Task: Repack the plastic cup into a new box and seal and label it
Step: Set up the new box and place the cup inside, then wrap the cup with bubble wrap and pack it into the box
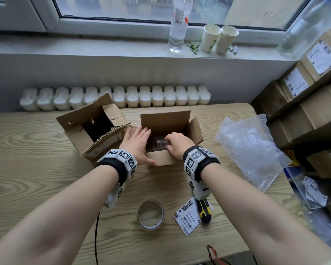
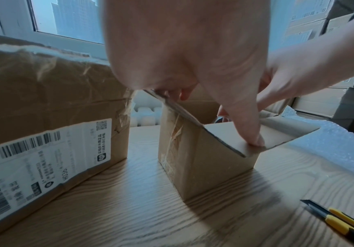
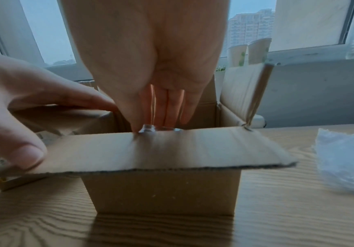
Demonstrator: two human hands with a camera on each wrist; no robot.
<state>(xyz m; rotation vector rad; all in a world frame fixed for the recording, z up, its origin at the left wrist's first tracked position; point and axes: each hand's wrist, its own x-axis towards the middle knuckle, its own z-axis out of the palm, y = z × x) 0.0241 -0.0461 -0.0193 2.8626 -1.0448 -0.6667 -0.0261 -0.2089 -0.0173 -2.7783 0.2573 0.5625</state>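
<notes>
A small new cardboard box stands open mid-table. The clear plastic cup is down inside it, and my right hand reaches in from above and grips it; the right wrist view shows its fingers around the cup's rim. My left hand lies flat against the box's left side, fingers straight. Its thumb presses the near flap down. The old torn box with a shipping label stands open just left of the new one.
A tape roll, a printed label and a yellow-black utility knife lie near the table's front edge. Bubble wrap sits right of the box. Stacked labelled cartons fill the right side.
</notes>
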